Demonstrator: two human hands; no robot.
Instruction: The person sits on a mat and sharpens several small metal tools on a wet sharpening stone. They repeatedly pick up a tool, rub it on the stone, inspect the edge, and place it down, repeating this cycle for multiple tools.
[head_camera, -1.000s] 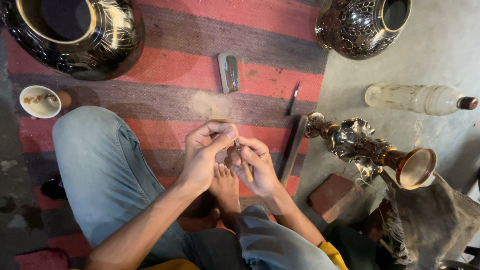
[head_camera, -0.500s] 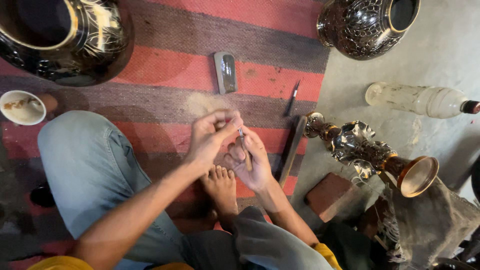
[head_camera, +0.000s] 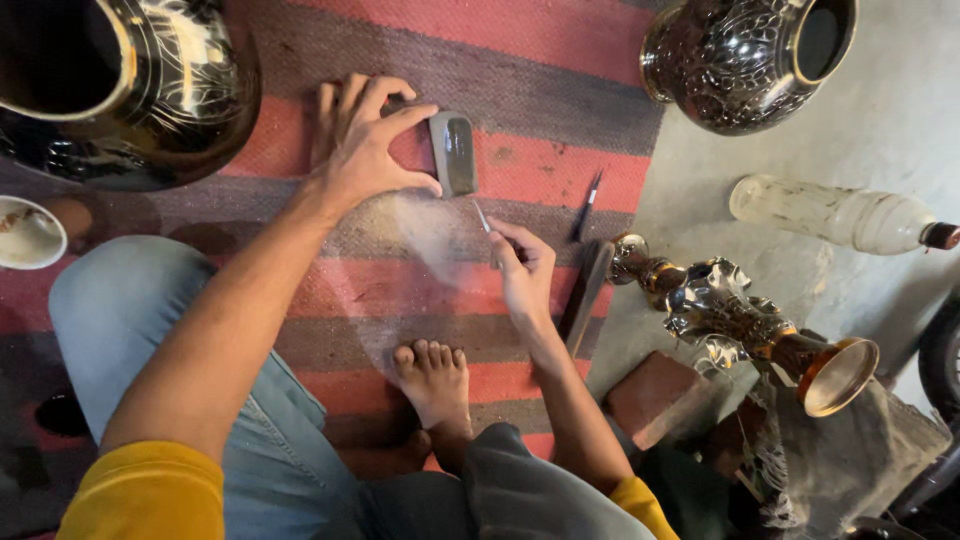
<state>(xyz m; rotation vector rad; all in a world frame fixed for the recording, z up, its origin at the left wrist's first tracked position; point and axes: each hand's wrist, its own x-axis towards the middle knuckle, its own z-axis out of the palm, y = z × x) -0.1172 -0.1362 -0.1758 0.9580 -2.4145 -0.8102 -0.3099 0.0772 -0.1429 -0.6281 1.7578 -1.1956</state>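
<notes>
- Our left hand (head_camera: 365, 145) rests on the striped rug (head_camera: 560, 170), fingers clasping the grey sharpening stone (head_camera: 453, 152);
- our right hand (head_camera: 525, 275) pinches a thin metal tool (head_camera: 482, 217) just below that stone.

A striped woven rug (head_camera: 560, 55) in red and brown covers the left part of the ground. Beside it on the right is bare grey concrete floor (head_camera: 900, 130).

On the rug lie a small grey flat stone block (head_camera: 455, 152), a thin dark pointed tool (head_camera: 587, 192) and a long dark flat stick (head_camera: 588, 295) at the rug's edge. A big shiny black and gold metal pot (head_camera: 150, 90) stands at the top left. A small white cup (head_camera: 28, 232) sits at the left edge.

On the concrete stand a round dark carved metal vase (head_camera: 745, 60), a clear plastic bottle (head_camera: 835, 212) lying on its side, a shiny carved metal piece with a copper cup end (head_camera: 740, 320) and a red brick (head_camera: 655, 398).
</notes>
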